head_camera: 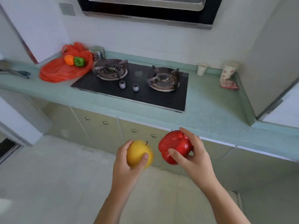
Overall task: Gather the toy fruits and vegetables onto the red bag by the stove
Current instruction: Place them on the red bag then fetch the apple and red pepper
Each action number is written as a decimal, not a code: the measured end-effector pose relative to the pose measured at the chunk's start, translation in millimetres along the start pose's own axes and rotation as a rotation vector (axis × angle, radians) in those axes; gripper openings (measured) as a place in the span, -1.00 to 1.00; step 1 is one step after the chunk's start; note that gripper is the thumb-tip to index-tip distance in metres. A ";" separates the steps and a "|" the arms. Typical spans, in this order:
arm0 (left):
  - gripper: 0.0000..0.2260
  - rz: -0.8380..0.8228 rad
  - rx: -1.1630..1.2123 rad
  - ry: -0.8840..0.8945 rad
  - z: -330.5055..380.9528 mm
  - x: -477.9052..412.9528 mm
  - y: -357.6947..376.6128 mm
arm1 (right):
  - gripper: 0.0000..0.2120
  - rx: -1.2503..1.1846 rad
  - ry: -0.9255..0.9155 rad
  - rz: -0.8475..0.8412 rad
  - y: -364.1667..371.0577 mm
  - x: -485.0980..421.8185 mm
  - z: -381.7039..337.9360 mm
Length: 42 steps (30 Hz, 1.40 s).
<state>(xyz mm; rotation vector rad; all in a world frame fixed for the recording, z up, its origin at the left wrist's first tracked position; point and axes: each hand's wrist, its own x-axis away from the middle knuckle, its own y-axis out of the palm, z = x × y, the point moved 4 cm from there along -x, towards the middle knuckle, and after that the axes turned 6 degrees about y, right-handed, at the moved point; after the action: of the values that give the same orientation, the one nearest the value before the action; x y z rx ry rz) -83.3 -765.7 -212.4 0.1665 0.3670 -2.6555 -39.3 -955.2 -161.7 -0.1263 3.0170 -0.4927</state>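
My left hand (125,165) grips a yellow toy apple (137,152) with a short dark stem. My right hand (194,157) grips a glossy red toy bell pepper (175,145). Both are held in front of the cabinet doors, below the counter's front edge. The red bag (56,71) lies flat on the counter just left of the stove (132,88). On the bag rest an orange toy pepper (69,59) and a green toy pepper (79,61), touching each other.
A metal canister (97,53) stands behind the bag. Two paper cups (202,68) (229,70) and a folded cloth (229,84) sit at the counter's right end. A faucet (15,72) is at far left. The range hood (145,12) hangs overhead.
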 end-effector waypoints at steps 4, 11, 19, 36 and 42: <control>-0.54 0.088 -0.041 -0.039 -23.1 -14.3 -71.8 | -0.42 -0.018 -0.037 -0.117 80.0 -8.8 -19.7; -0.53 0.244 -0.090 -0.127 -54.4 -38.2 -151.0 | -0.43 -0.004 -0.071 -0.286 178.5 -38.0 -44.7; -0.55 0.364 -0.149 -0.102 -75.0 -115.3 -212.2 | -0.40 -0.055 -0.109 -0.382 274.3 -118.5 -64.8; -0.45 0.482 -0.166 -0.120 -105.8 -353.2 -299.9 | -0.44 -0.039 -0.122 -0.485 432.1 -335.8 -122.3; -0.53 0.469 -0.130 -0.137 -140.6 -402.7 -337.0 | -0.45 -0.011 -0.082 -0.497 493.6 -367.5 -124.7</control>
<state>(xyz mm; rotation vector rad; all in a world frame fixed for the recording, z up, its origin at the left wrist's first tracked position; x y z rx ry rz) 131.2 -266.5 -198.7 0.0233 0.3978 -2.1602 280.5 -415.1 -177.2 -0.8852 2.8905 -0.4866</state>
